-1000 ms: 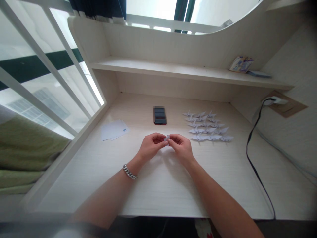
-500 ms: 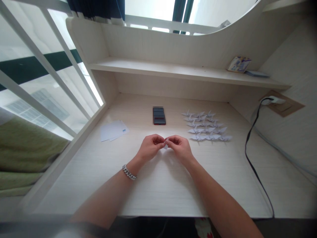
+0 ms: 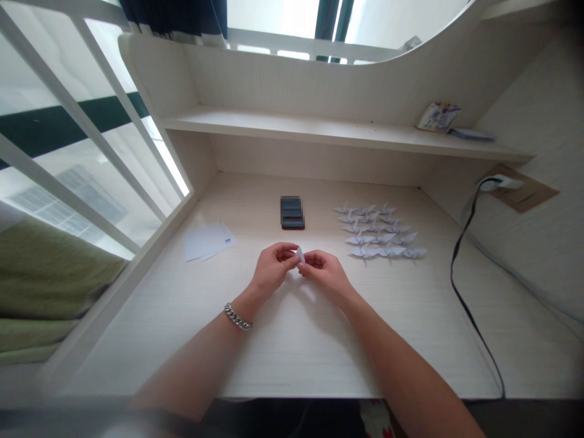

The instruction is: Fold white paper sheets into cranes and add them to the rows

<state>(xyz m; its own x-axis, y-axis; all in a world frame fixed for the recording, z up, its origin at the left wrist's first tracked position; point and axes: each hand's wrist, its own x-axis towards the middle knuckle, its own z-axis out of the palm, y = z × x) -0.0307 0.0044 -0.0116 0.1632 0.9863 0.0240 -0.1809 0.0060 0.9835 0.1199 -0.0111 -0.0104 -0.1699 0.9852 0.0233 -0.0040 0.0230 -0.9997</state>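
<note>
Between my fingertips is a small piece of folded white paper [image 3: 300, 253], its pointed tip showing above the thumbs. My left hand [image 3: 274, 266] pinches it from the left, with thumb and forefinger closed. From the other side my right hand [image 3: 326, 271] grips its lower right edge. Fingers cover most of the paper, so its full shape is hidden. Several white paper cranes [image 3: 376, 233] stand in rows on the desk, to the right of my right hand. Loose white sheets of paper [image 3: 207, 241] lie to the left of my hands.
A dark phone-like object [image 3: 292, 213], its surface blurred, lies behind my hands on the pale desk [image 3: 292, 353]. A black cable [image 3: 466, 307] runs from a wall socket [image 3: 520, 187] down the right side. A small box [image 3: 438, 117] stands on the shelf [image 3: 292, 125] above.
The folded paper has turned in my fingers, and its point now rises above them. My left hand has shifted slightly up; my right hand has moved a little left.
</note>
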